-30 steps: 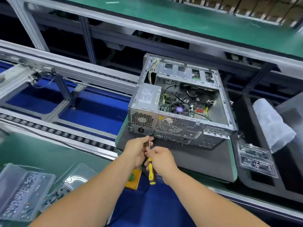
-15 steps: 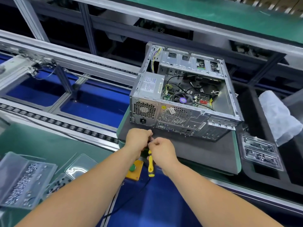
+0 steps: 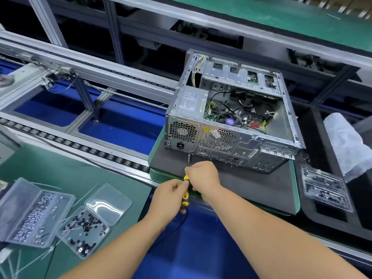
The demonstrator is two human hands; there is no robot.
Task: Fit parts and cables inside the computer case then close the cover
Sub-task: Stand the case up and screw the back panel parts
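The open computer case (image 3: 221,137) lies on its side on a dark pad (image 3: 251,188), rear panel facing me, with its power supply, fan, board and cables exposed. No cover is in view. A screwdriver (image 3: 185,195) with a yellow and black handle points up at the case's lower rear edge, below the power socket. Its thin shaft tip (image 3: 188,158) reaches that edge. My left hand (image 3: 171,194) grips the handle from the left. My right hand (image 3: 203,176) grips the top of the handle, just below the shaft.
Two open clear boxes of small screws (image 3: 30,214) (image 3: 84,232) lie on the green bench at lower left. A roller conveyor rail (image 3: 80,146) runs along the left. At right a clear plastic tray of parts (image 3: 324,188) and a bubble-wrap bag (image 3: 346,141) sit in a black foam tray.
My left hand slid down from the shaft to the handle. The screwdriver rose, and its tip now meets the case's lower rear edge.
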